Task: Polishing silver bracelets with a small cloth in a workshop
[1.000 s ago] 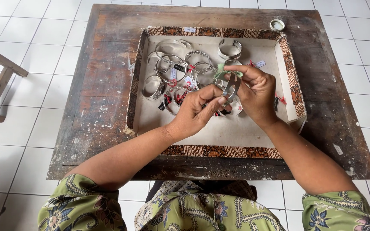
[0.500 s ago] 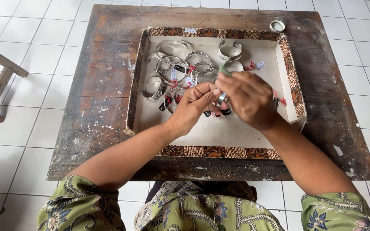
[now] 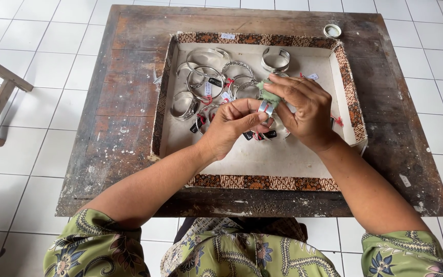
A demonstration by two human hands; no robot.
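Head view: both hands meet over the shallow tray (image 3: 347, 87). The left hand (image 3: 232, 125) pinches a silver bangle (image 3: 265, 109), and the right hand (image 3: 306, 110) presses a small green cloth (image 3: 268, 96) onto it, both grips clenched. The other bangles (image 3: 206, 79) lie untouched in the tray, most with tags. The worn wooden bench (image 3: 124, 102) stands on white floor tiles (image 3: 32, 56)
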